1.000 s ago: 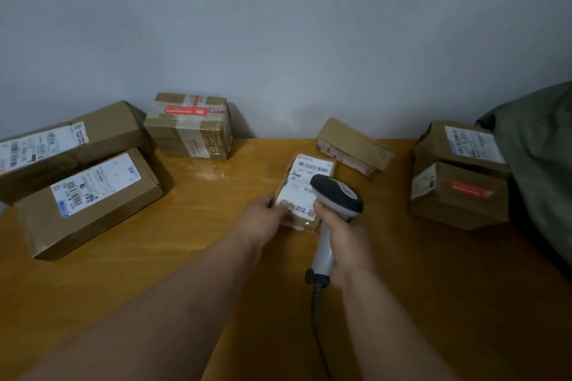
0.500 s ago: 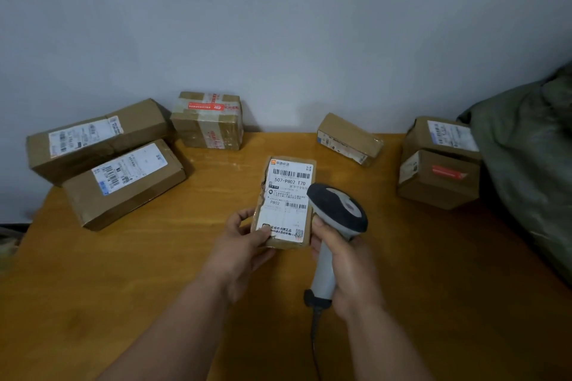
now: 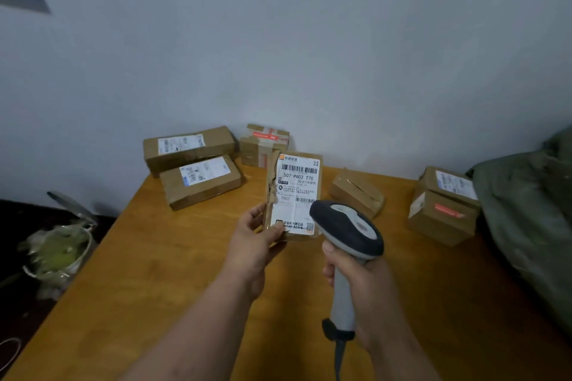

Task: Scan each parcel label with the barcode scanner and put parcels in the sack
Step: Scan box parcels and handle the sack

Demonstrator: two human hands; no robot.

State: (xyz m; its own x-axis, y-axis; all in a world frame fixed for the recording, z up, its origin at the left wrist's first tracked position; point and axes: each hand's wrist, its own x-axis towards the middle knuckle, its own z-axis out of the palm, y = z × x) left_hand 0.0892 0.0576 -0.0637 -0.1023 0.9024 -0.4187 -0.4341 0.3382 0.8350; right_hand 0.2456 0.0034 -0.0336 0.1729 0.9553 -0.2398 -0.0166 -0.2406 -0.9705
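My left hand (image 3: 252, 244) holds a small flat brown parcel (image 3: 294, 192) upright above the table, its white barcode label facing me. My right hand (image 3: 356, 281) grips the handle of a grey barcode scanner (image 3: 346, 229), whose dark head sits just right of the parcel's lower corner. A dark green sack (image 3: 526, 219) bulges at the right edge of the wooden table (image 3: 154, 288).
Two long parcels (image 3: 198, 179) and a taped box (image 3: 263, 145) lie at the table's back left. A small parcel (image 3: 356, 192) sits behind the scanner, and two stacked boxes (image 3: 442, 204) stand beside the sack. A bin with a green liner (image 3: 58, 250) stands on the floor, left.
My left hand has lifted the small parcel off the table and stood it upright with the label toward me. The scanner stays in my right hand. My view has tilted up.
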